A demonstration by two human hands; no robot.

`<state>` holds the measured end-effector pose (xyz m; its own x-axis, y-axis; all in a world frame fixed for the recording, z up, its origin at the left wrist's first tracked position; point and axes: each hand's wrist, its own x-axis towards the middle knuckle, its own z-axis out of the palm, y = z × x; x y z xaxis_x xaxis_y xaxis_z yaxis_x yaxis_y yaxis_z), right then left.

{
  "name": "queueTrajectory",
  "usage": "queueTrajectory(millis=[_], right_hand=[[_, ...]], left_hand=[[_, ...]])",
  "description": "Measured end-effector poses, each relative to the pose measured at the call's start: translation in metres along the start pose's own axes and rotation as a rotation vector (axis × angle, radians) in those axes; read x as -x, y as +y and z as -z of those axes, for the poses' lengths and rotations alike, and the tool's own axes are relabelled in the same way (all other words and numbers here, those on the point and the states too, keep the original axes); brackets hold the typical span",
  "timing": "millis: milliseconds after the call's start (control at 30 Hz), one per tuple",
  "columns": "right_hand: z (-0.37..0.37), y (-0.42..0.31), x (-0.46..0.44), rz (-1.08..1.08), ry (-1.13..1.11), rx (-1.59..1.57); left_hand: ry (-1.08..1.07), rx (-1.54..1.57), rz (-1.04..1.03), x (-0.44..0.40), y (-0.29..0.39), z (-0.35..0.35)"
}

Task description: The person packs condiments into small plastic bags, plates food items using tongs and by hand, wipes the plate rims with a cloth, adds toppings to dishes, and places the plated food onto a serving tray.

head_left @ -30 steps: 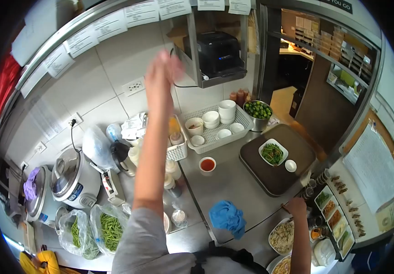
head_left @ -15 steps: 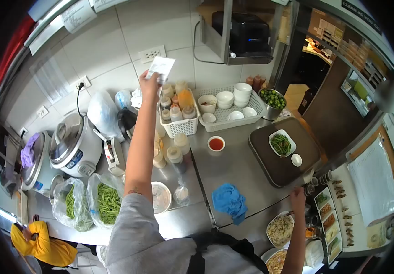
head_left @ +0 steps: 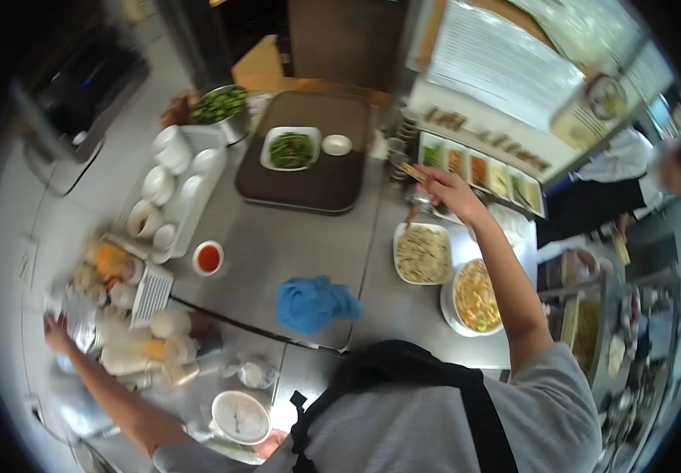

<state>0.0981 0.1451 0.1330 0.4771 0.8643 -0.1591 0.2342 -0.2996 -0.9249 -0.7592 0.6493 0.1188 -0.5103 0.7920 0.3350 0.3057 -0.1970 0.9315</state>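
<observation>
My right hand (head_left: 447, 193) reaches out over the rice bowl's far side. Its fingers are closed on a short wooden piece (head_left: 414, 171) that looks like a clothespin. Below it stand a white square bowl of fried rice (head_left: 422, 254) and a round bowl of noodles (head_left: 478, 297). At the far left, my left hand (head_left: 58, 334) is beside a whitish, shiny item (head_left: 80, 319) and several squeeze bottles (head_left: 129, 356). Motion blurs its fingers, so whether it grips anything is unclear.
A brown tray (head_left: 301, 191) carries a dish of greens (head_left: 291, 150) and a small white cup (head_left: 337, 145). A blue cloth (head_left: 315, 304) and a sauce cup (head_left: 208, 258) lie on the steel counter. Topping trays (head_left: 478, 173) stand beyond my right hand. Another person (head_left: 616, 181) stands at right.
My view has swung to the right. The paper slip seen in my raised left hand is no longer distinct, and that hand is lower. My right hand now shows a wooden piece in its fingers.
</observation>
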Motion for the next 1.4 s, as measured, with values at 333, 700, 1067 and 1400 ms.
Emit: queueTrajectory(millis=[333,700,1067,1400], right_hand=[[0.066,0.03,0.019,0.115,0.407,0.22],[0.192,0.067,-0.061,0.269,0.653,1.017],[0.209,0.119,-0.155,0.097,0.616,1.347],[0.116,0.043,0.012,0.236,0.396,0.569]], left_hand=[[-0.198,-1.312,0.005,0.006,0.017,-0.001],[0.234,-1.291,-0.613,0.088,0.117,-0.005],[-0.204,-0.66,-1.016,0.201,0.295,-0.071],[0.077,-0.048,-1.062,0.23,0.451,-0.149]])
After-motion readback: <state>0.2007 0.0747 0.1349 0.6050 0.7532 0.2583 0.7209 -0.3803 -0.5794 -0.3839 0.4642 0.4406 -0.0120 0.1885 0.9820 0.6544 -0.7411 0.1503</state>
